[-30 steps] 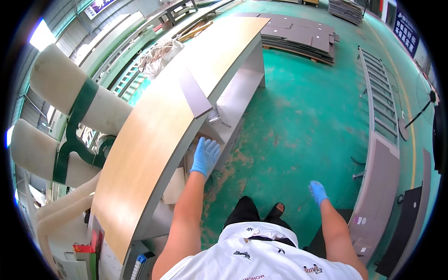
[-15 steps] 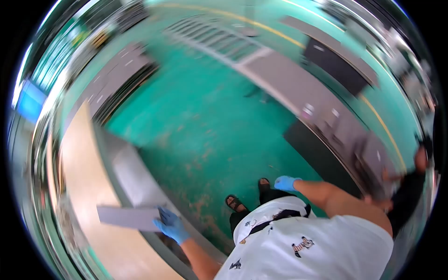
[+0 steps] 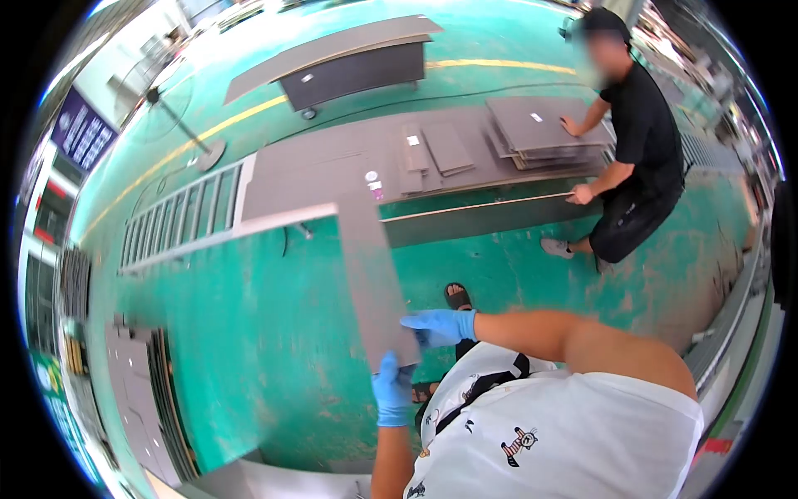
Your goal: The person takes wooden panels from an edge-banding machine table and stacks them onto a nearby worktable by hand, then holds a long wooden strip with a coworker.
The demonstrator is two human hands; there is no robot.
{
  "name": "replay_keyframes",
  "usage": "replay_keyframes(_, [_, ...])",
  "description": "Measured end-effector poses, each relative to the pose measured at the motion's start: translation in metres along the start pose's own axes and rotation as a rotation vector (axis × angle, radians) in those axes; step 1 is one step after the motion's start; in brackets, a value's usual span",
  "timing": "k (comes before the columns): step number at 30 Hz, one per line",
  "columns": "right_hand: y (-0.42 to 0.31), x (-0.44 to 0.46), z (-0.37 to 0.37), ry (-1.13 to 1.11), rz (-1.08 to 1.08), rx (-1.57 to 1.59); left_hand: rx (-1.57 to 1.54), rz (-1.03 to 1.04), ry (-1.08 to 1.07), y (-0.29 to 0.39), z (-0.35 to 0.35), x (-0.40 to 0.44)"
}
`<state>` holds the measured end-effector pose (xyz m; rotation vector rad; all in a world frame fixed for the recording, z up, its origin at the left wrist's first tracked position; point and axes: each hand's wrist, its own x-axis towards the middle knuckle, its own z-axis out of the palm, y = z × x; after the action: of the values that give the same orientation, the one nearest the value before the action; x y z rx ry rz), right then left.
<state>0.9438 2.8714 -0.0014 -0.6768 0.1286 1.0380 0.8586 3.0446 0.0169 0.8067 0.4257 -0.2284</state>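
Note:
A long narrow grey-brown board [image 3: 368,270] stretches away from me, held above the floor at its near end. My left hand [image 3: 391,392], in a blue glove, is closed on the near left corner, with the thumb on top. My right hand [image 3: 442,327], also gloved in blue, grips the right edge near the same end, and its fingertips are partly hidden by the board. In my view the far end of the board overlaps the edge of the roller conveyor [image 3: 287,218]; I cannot tell whether they touch.
A co-worker [image 3: 644,125] in black handles a panel [image 3: 490,218] beside the conveyor and rests a hand on stacked panels [image 3: 540,121]. Smaller boards [image 3: 446,148] lie on the conveyor. A loaded cart [image 3: 353,76], a fan [image 3: 212,154] and another panel stack [image 3: 137,399] stand around.
My view has swung round toward the conveyor and co-worker. The board, earlier in my left hand alone over the pale surface, now points forward. My right hand has come onto it.

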Motion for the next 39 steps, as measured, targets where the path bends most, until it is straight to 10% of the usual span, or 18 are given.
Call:
replay_keyframes(5, [-0.099,-0.053,-0.067,0.425,-0.28,0.062,0.156,-0.275,-0.198,-0.049,0.094,0.106])
replay_keyframes(13, [-0.318,-0.086,-0.368,1.047,-0.632,-0.257,0.52,-0.665,-0.082,-0.12,0.141,0.258])
replay_keyframes(20, [-0.425,-0.107,-0.582,0.868,-0.862,0.434,0.836,-0.829,0.322,-0.083,0.087,0.266])
replay_keyframes(27, [-0.474,-0.122,-0.698,1.149,-0.952,0.606,1.001,-0.884,0.375,-0.02,0.043,0.281])
replay_keyframes(28, [-0.469,-0.123,-0.68,1.16,-0.953,0.634,1.006,-0.901,0.344,-0.015,0.064,0.291])
replay_keyframes(30, [-0.482,-0.128,-0.611,1.919,-0.797,-0.344,1.036,-0.872,0.351,-0.029,0.104,0.326])
replay_keyframes(33, [-0.411,-0.091,-0.57,1.914,-1.037,-0.891,1.191,-0.892,0.142,-0.038,0.119,0.371])
replay_keyframes(35, [-0.343,-0.052,-0.502,1.447,-1.109,-0.275,1.199,-0.9,-0.019,-0.039,0.119,0.403])
replay_keyframes(39, [-0.239,-0.02,-0.385,1.34,-0.755,-0.108,1.214,-0.945,-0.247,-0.063,0.157,0.473])
